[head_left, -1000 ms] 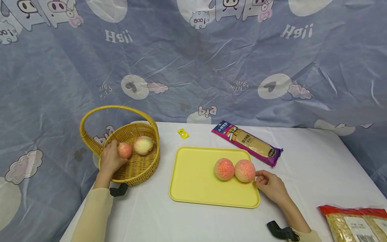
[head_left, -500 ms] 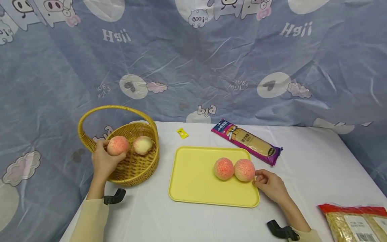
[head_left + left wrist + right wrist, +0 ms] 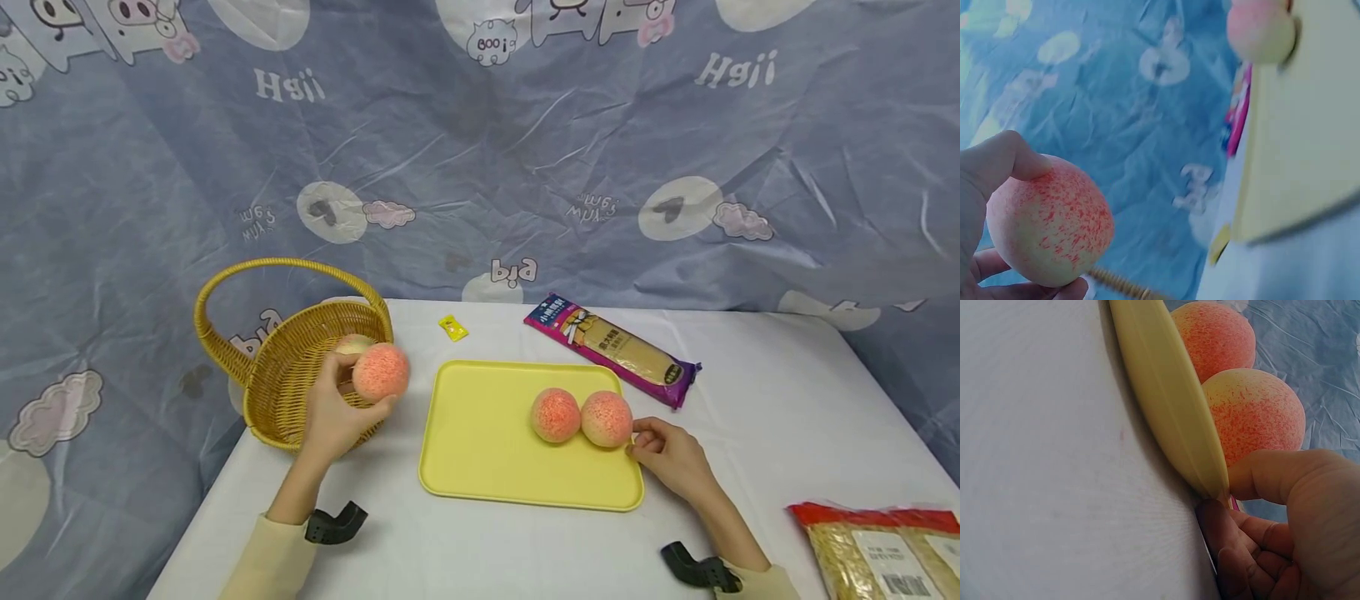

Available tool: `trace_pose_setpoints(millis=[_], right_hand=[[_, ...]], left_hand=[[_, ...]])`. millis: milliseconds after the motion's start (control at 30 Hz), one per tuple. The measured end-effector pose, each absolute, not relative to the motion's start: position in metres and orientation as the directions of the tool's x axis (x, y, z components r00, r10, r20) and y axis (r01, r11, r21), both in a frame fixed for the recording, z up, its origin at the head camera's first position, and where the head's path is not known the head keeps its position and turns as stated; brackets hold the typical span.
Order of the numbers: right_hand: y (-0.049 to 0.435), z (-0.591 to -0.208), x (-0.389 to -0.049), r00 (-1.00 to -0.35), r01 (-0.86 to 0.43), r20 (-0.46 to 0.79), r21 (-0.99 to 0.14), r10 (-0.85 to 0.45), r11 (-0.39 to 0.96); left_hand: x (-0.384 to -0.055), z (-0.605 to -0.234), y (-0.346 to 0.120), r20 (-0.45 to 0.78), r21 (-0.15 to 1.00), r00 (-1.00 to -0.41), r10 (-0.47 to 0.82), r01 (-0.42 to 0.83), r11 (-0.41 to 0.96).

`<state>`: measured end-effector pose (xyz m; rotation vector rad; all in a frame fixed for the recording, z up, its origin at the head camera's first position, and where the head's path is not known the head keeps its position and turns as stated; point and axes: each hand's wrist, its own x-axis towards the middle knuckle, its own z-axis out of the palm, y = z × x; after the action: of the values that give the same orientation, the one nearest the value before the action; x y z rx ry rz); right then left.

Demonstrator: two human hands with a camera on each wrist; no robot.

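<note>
A pink-speckled peach (image 3: 381,372) is gripped between the thumb and fingers of my left hand (image 3: 330,423), in front of the right rim of a wicker basket (image 3: 281,387). Behind it, a paler peach (image 3: 349,341) shows partly inside the basket. Two more peaches, one redder (image 3: 556,415) and one lighter (image 3: 607,418), sit side by side on the right part of a yellow tray (image 3: 480,442). My right hand (image 3: 675,460) pinches the tray's right edge, thumb on top and fingers beneath, as the right wrist view shows.
Behind the tray lies a purple packet of noodles (image 3: 611,350). A small yellow sachet (image 3: 453,327) is at the back, between basket and tray. At the front right lies a clear bag with a red top (image 3: 877,546). A printed blue cloth (image 3: 480,167) hangs behind the white table.
My left hand has lifted the peach out of the basket and carried it right, to the basket's right rim. The right hand stays at the tray's edge.
</note>
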<state>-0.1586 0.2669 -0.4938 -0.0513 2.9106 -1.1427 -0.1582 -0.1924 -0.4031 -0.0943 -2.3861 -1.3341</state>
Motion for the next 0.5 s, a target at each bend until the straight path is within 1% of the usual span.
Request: trace_pose_setpoints(millis=[100,200,400,500], right_hand=[[0.267,-0.494,-0.159,-0.999,-0.017,-0.010,-0.680,-0.033,0.733],[0.267,-0.493,-0.159,-0.999,-0.008,-0.021,-0.678,-0.030,0.735],[0.267,-0.493,-0.159,-0.999,-0.008,-0.018,-0.674,-0.027,0.738],[0.267,-0.494,-0.159,-1.000,-0.012,-0.013,-0.674,-0.029,0.738]], left_hand=[[-0.161,-0.410,-0.169,0.346,0.835,-0.937,-0.054,0.282,0.472],[-0.164,-0.418,-0.146,0.324,0.850,-0.946,0.003,0.292,0.438],[-0.172,-0.439,-0.106,0.309,0.863,-0.949,0.065,0.308,0.399],[-0.177,-0.451,-0.090,0.263,0.877,-0.961,0.083,0.274,0.394]])
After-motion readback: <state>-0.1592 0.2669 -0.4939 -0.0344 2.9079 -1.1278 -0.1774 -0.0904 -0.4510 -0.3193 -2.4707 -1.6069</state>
